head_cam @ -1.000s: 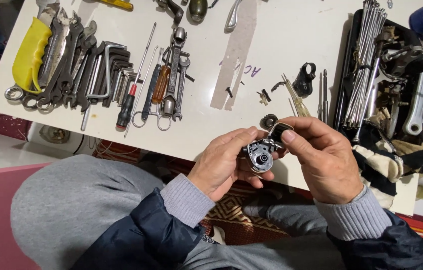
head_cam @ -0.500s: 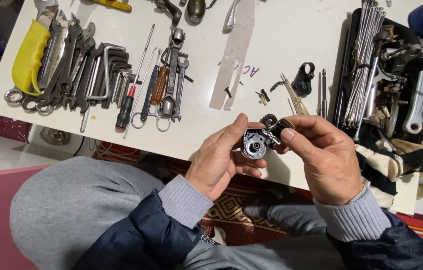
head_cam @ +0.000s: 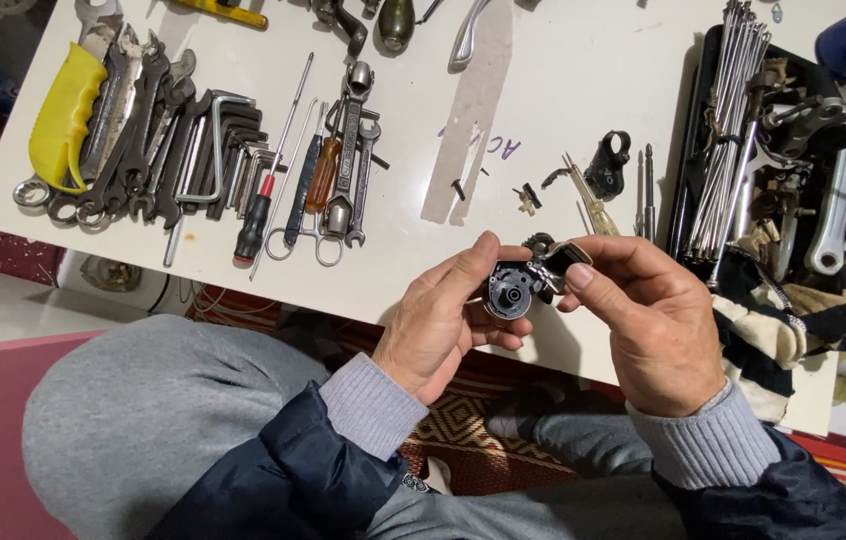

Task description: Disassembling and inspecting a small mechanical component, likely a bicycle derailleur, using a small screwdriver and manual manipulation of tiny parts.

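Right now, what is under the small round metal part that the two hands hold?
Under the small round metal part, the left hand cups it from below; the right hand pinches its black end. The white table edge lies beneath. Its underside is covered.

- Silver-grey round metal part (head_cam: 510,288) with black piece, between the fingertips (head_cam: 484,243).
- White table (head_cam: 563,90) beyond the fingers.
- Yellow-handled tool (head_cam: 63,115), far left of them.
- Red-and-black screwdriver (head_cam: 258,210), amber-handled one (head_cam: 323,175).
- Grey ribbed cuffs (head_cam: 368,405), navy sleeves.
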